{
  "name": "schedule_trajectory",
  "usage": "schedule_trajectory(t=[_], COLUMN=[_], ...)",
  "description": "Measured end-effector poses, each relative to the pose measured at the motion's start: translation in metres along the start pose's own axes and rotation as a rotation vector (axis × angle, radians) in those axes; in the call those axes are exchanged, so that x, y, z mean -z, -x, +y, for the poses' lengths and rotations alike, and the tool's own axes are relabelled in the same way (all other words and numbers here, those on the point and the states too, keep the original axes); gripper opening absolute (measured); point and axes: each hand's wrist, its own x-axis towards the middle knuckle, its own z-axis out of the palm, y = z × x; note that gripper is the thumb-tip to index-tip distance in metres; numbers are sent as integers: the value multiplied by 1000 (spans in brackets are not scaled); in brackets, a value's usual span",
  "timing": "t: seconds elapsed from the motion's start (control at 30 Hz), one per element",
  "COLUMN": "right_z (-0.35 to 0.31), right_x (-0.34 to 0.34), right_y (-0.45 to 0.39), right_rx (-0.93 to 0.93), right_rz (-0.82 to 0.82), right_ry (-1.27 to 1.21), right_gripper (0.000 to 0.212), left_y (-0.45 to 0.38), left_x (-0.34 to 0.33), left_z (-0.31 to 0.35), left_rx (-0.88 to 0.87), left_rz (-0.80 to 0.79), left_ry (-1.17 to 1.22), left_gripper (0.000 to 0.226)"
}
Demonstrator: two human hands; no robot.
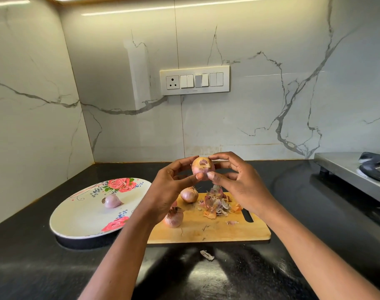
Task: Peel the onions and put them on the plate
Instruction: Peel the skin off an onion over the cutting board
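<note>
Both hands are raised over the far edge of a pale wooden cutting board (217, 228), working on one small round onion (202, 166) whose papery tan skin is torn open at the top, showing a purplish patch beneath. The left hand (169, 191) cups it from the left, thumb tip under it and fingers curled round its far side; the right hand (236, 180) pinches it from the right, thumb at its lower edge and forefinger arched over the top. The board is a flat rectangle with rounded corners, scuffed with dark knife marks, and has a slot handle at its right end. On it lie two unpeeled onions, one (189, 194) at the far left and one (173, 217) nearer, both dull pink with dry, whiskery root ends, the nearer one partly hidden by the left wrist. To their right sits a loose heap of peels (217, 204), crinkled, thin, purple and orange. A single scrap of skin (207, 255) lies on the glossy black counter (314, 224) just in front of the board. To the left, an oval white plate (76, 221) printed with red roses holds one peeled onion (112, 201), smooth and pale lilac, lying on its side near the middle. Grey-veined marble panels form the wall (271, 94).
</note>
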Motion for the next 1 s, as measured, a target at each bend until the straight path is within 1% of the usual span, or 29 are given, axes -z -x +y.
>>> schedule_trajectory(t=[0.1,0.23,0.33,0.5,0.7,0.83,0.93,1.0], right_z=[0,0,0,0,-2,-1,-2,-1], right_x=[-3,-4,-3,-2,-3,-1,0,0], right_y=[0,-1,-1,1,1,0,-1,-2], right_rx=[-2,-16,-14,-4,3,0,22,61], right_rz=[-24,-32,-38,-25,-6,10,31,59], right_ry=[-39,-94,-86,-31,-23,2,-7,-1], right_gripper=[37,35,35,32,31,32,32,24], left_y=[1,1,0,-2,-2,-1,-1,0], left_x=[0,-1,0,0,-1,-2,-3,-4], left_z=[2,1,-1,-5,-6,-4,-4,-3], left_rx=[-30,-53,-49,-67,-76,-85,-51,-20], left_rz=[3,4,-1,58,-18,-17,-23,-13], left_ry=[-14,-16,-13,-46,-29,-62,7,92], left_gripper=[57,54,53,52,51,46,46,52])
